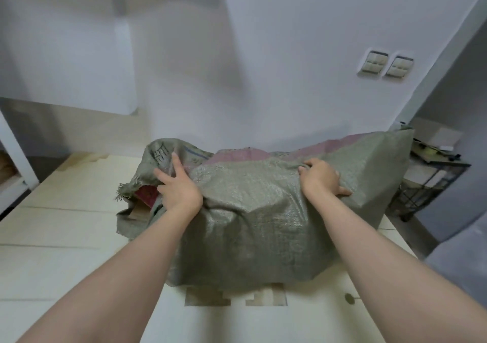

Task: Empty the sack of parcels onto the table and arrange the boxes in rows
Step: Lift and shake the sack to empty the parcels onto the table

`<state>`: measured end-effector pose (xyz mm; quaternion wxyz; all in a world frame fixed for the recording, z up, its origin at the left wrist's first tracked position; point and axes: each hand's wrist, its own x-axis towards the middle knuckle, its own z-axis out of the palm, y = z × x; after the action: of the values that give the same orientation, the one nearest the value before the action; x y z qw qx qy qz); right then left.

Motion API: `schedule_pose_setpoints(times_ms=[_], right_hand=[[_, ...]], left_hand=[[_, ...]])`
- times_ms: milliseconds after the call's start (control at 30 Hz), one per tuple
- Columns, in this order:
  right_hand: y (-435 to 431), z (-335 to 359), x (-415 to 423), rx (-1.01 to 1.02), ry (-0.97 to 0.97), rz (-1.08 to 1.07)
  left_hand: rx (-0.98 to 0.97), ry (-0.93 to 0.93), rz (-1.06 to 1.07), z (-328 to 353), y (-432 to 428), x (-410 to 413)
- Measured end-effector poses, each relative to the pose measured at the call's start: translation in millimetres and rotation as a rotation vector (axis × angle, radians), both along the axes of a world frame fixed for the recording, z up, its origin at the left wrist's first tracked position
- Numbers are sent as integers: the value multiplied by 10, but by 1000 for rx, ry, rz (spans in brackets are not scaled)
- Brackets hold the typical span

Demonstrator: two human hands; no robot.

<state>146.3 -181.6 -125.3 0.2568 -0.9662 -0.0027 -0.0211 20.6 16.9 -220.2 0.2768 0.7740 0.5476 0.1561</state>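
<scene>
A bulging grey-green woven sack [253,221] lies on its side on the cream table [66,237], its frayed open mouth facing left. A dark red box [146,193] and a brown cardboard box [138,212] show inside the mouth; the other parcels are hidden. My left hand [176,187] rests on the sack's top near the mouth, fingers spread, thumb tucked under the cloth edge. Toward the right end my right hand [322,177] is clenched on a fold of the sack's fabric. A pink band [237,155] runs along the sack's far upper side.
A white wall stands close behind the table, with two switch plates [384,64] at upper right. A black wire rack [432,181] with small items stands right of the table. A white shelf frame [15,158] is at the far left. Brown markings [234,296] show on the tabletop's near part.
</scene>
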Motion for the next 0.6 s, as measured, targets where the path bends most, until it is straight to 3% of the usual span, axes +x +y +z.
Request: schedule_pose_setpoints(times_ms=[267, 600], right_hand=[[383, -81, -114, 122, -151, -32], [999, 84, -349, 216, -326, 71]], left_hand=[[-178, 50, 25, -224, 386, -156], [-85, 65, -149, -317, 917, -327]])
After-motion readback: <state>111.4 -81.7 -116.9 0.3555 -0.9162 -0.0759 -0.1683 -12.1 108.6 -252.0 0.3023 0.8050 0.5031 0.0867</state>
